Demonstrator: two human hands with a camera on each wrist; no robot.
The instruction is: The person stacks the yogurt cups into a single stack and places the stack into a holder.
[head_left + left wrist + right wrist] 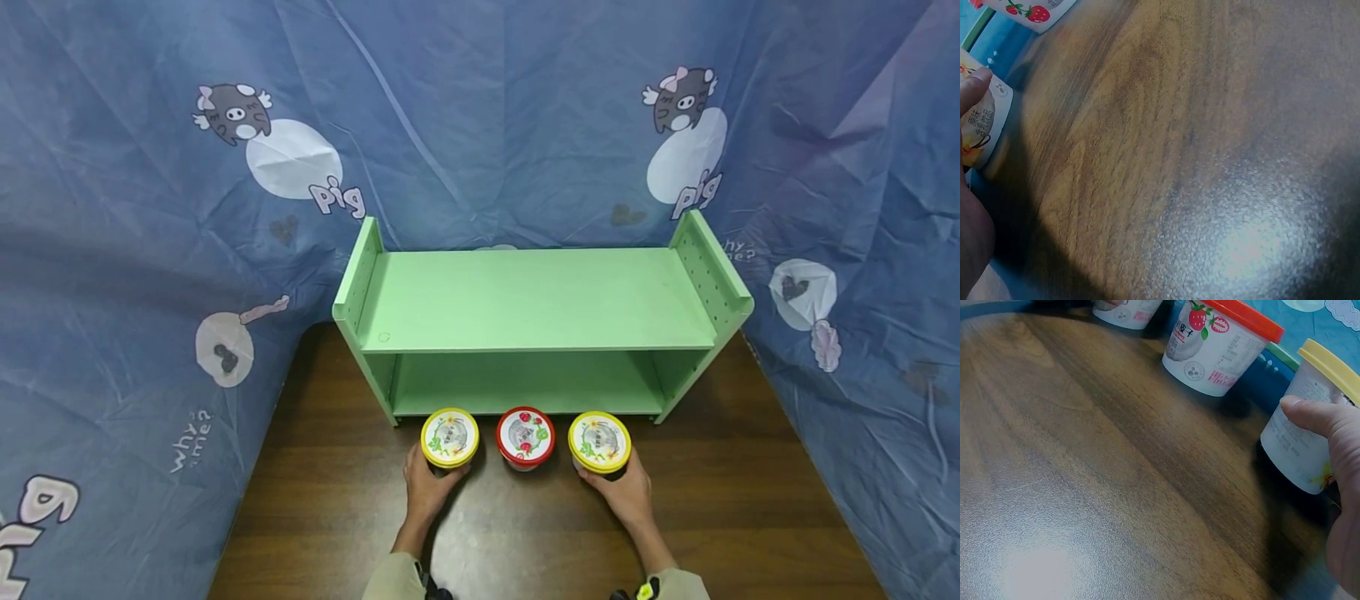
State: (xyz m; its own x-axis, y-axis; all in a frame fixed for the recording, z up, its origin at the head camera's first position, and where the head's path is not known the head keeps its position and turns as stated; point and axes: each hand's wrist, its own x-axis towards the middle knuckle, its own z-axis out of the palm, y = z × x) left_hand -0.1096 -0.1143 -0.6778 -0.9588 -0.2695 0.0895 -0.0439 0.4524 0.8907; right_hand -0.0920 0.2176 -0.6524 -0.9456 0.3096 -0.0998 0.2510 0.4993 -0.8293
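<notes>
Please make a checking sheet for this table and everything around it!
Surface: brown wood-grain table; glare near the front.
Job's things: left white, round, yellow-lidded tub; white, round, red-lidded tub in the middle; right white, round, yellow-lidded tub.
Clutter: nothing seen.
Grippers: left hand holds the left tub; right hand holds the right tub.
Cables: nothing seen.
Surroundings: green two-level shelf behind the tubs; blue pig-printed cloth behind and beside it.

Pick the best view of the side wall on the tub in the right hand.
Right wrist: the tub shows its side wall from yellow lid to base, though the right hand covers part and the frame crops it. Head shows the whole lid top but only a sliver of wall. Left wrist doesn't show this tub.
</notes>
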